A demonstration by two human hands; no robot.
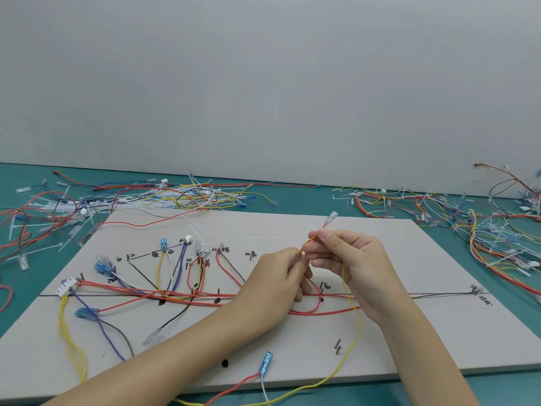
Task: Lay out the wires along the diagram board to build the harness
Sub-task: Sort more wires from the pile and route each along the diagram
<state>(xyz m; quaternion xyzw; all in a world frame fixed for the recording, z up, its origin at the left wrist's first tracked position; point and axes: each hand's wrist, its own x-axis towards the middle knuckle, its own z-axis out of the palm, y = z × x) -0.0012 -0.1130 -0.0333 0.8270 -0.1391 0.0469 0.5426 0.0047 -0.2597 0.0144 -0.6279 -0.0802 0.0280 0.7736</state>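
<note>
While a teal table (497, 385) spreads under everything, the pale grey diagram board (409, 341) fills the near middle, bearing black drawn lines and handwritten characters too blurred to read surely. Loose wires and white cable ties lie heaped along the far left (87, 200), and another tangle of wires (483, 227) lies at the far right. On the left half of the board, red wires (181, 295) run along the drawn horizontal line, with yellow, blue, white and dark branches leading off to blue and clear terminals and a white connector (66, 286) at the left end. Above the middle of the board, the left hand (275, 284) has its fingers curled together, pinching a thin yellow wire (355, 341) at the fingertips. Just right of it, the right hand (354, 265) pinches the same wire between thumb and forefinger, below a clear terminal (333, 215) on a short red lead. From the hands the yellow wire hangs down, curving to the near edge, where a blue terminal (265, 363) lies.
</note>
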